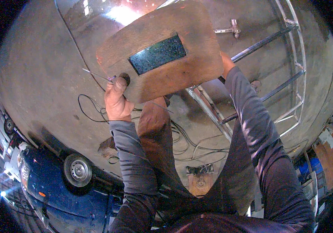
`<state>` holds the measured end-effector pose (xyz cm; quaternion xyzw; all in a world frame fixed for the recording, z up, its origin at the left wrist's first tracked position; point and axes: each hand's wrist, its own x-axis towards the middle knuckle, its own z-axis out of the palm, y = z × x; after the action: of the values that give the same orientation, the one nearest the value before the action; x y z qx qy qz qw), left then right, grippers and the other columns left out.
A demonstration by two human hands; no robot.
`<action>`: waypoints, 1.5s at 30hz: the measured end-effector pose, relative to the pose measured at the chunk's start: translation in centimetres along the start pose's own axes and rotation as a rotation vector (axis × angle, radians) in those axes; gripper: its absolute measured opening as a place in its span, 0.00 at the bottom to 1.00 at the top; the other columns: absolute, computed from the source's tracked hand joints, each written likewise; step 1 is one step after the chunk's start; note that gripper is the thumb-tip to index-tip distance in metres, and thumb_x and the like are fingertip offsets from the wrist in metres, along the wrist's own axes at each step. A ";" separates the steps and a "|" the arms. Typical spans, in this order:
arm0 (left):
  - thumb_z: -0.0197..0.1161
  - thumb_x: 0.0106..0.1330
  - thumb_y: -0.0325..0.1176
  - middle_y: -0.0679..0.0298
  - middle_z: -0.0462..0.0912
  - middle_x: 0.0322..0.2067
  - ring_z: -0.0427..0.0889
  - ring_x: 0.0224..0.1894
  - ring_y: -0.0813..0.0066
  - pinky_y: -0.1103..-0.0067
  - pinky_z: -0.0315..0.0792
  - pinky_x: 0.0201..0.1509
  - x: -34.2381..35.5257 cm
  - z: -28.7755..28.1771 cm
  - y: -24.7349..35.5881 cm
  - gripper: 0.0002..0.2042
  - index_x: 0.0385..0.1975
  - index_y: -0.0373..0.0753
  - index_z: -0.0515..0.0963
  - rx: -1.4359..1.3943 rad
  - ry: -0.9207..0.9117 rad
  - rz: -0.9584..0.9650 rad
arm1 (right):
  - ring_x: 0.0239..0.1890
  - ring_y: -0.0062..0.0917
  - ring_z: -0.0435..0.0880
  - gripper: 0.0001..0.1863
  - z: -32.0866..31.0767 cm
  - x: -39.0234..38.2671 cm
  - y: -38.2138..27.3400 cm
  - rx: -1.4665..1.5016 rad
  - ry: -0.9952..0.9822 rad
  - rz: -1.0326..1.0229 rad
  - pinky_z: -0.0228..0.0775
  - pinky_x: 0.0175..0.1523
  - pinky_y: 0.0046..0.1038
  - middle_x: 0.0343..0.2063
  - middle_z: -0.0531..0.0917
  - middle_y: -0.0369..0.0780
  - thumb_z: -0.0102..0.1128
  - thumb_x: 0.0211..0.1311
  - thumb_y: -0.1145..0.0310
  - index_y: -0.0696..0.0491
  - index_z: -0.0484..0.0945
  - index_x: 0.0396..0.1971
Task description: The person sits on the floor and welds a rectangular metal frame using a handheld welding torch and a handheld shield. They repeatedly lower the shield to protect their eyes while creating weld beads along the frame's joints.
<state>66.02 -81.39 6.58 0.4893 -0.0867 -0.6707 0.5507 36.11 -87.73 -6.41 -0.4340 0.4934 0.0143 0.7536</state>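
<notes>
A brown handheld welding shield with a dark rectangular glass window is held up in front of me. My right hand is at its right edge, gripping it, with most of the fingers hidden behind the board. Beside the shield's lower left edge, my left hand is closed around a thin metal rod, which sticks out to the left. A dark rounded piece shows at the tips of that hand; I cannot make out what it is.
A ball-peen hammer lies on the floor beyond the shield. To the right is a ladder-like frame of metal tubes. Black cables coil between and beside my legs. A blue car stands at lower left, its wheel towards me.
</notes>
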 end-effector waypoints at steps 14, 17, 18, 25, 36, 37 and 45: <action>0.60 0.62 0.45 0.66 0.78 0.46 0.76 0.34 0.79 0.85 0.66 0.26 1.7 1.0 2.2 0.20 0.51 0.42 0.71 -0.214 0.537 0.306 | 0.26 0.20 0.77 0.30 -0.4 0.1 -5.5 -0.138 0.012 0.116 0.73 0.28 0.24 0.33 0.79 0.36 0.59 0.54 0.60 0.50 0.68 0.58; 0.57 0.64 0.47 0.62 0.73 0.52 0.73 0.52 0.62 0.67 0.72 0.46 1.5 -2.6 2.5 0.22 0.54 0.42 0.68 -0.204 0.309 0.264 | 0.28 0.21 0.77 0.30 -0.5 0.1 -6.0 -0.150 -0.013 0.137 0.74 0.29 0.24 0.35 0.79 0.36 0.60 0.54 0.60 0.49 0.68 0.59; 0.57 0.64 0.47 0.62 0.73 0.53 0.73 0.52 0.61 0.66 0.71 0.46 1.4 -3.1 2.3 0.23 0.54 0.42 0.67 -0.197 0.301 0.259 | 0.28 0.21 0.77 0.29 -0.5 0.1 -5.9 -0.140 -0.010 0.136 0.74 0.29 0.24 0.35 0.79 0.36 0.60 0.55 0.60 0.49 0.68 0.59; 0.59 0.64 0.41 0.65 0.78 0.45 0.78 0.42 0.72 0.82 0.71 0.32 1.1 -1.1 1.9 0.17 0.50 0.42 0.72 -0.208 0.273 0.223 | 0.29 0.21 0.77 0.28 -0.4 0.5 -5.5 -0.084 0.030 0.170 0.75 0.28 0.24 0.36 0.79 0.36 0.61 0.56 0.61 0.51 0.70 0.57; 0.66 0.57 0.35 0.59 0.77 0.45 0.77 0.48 0.64 0.69 0.71 0.53 -0.4 -1.2 0.4 0.23 0.51 0.34 0.70 -0.046 0.005 0.037 | 0.32 0.21 0.78 0.24 -1.1 -1.9 -3.6 -0.015 -0.032 0.130 0.75 0.32 0.24 0.37 0.80 0.35 0.58 0.58 0.61 0.54 0.72 0.53; 0.67 0.57 0.35 0.59 0.77 0.46 0.77 0.48 0.64 0.69 0.71 0.53 -0.4 -1.2 0.3 0.23 0.51 0.34 0.70 -0.061 0.002 0.027 | 0.32 0.21 0.78 0.24 -1.2 -1.9 -3.3 -0.006 -0.026 0.123 0.75 0.32 0.24 0.37 0.80 0.35 0.58 0.58 0.61 0.54 0.72 0.53; 0.61 0.61 0.32 0.61 0.79 0.42 0.78 0.45 0.64 0.67 0.73 0.51 0.0 -0.4 0.8 0.13 0.44 0.36 0.74 -0.128 -0.062 0.027 | 0.31 0.22 0.78 0.24 -1.1 -1.0 -2.8 0.040 -0.013 0.083 0.74 0.32 0.24 0.37 0.80 0.35 0.58 0.58 0.61 0.54 0.72 0.53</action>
<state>66.88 -81.50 6.88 0.4309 -0.0674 -0.6822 0.5868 36.05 -89.76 -4.00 -0.3980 0.5065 0.0384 0.7640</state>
